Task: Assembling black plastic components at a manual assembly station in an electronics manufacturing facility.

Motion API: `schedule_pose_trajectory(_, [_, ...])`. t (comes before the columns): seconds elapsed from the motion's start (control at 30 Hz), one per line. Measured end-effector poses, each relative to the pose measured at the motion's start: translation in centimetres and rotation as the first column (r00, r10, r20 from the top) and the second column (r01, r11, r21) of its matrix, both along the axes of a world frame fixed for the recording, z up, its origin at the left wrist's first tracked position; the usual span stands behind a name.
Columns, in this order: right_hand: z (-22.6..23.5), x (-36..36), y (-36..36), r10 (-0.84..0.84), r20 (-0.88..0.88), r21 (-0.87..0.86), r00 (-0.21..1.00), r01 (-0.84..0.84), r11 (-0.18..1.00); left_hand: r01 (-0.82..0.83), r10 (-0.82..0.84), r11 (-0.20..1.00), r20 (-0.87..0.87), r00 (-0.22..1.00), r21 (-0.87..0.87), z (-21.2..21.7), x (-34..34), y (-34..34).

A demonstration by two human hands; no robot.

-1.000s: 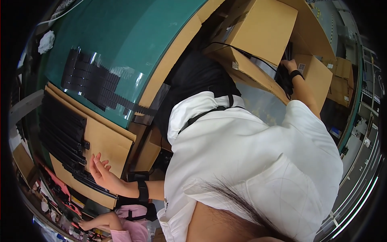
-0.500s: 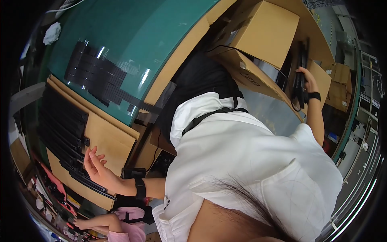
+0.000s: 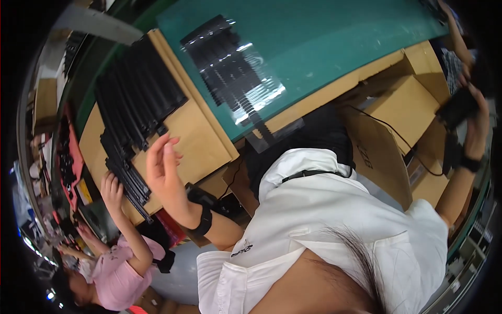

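While the right hand [image 3: 477, 121] grips a blurred black piece [image 3: 459, 109] beside the open cardboard box [image 3: 377, 157], a thin black cable [image 3: 396, 132] arcs over the box; if the two are joined, it could snag on a flap and jerk the load loose. Another person's forearm [image 3: 458, 37] comes near there, so a knock seems possible. The left hand [image 3: 166, 170], loosely curled and empty, hangs by the stacked black strips [image 3: 138, 89]; a careless sweep might spill some toward the co-worker's hand [image 3: 111, 192]. From here I can't make out the piece's shape, the cable's far end, what lies deep in the box, or whether the left fingertips touch the strips.
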State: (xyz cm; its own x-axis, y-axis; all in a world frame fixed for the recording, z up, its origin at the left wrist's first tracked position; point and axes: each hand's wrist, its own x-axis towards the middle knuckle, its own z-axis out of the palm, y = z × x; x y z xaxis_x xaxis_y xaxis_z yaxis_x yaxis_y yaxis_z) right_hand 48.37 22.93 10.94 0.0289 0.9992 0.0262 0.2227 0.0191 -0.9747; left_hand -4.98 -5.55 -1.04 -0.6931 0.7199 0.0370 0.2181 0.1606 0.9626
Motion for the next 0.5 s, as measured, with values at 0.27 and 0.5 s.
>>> schedule_pose_trajectory(0.27, [-10.2,-20.0,10.8,0.551,0.598,-0.096,0.582,-0.631,0.770,0.122,-0.120,0.992,0.079,0.990,-0.023,0.7,3.6,1.4])
schedule_pose_trajectory(0.5, [-11.2,-25.5,14.0,0.440,0.897,-0.291,-0.046,-0.811,0.507,0.081,-0.079,0.995,0.052,0.996,-0.051,0.1,4.4,1.8])
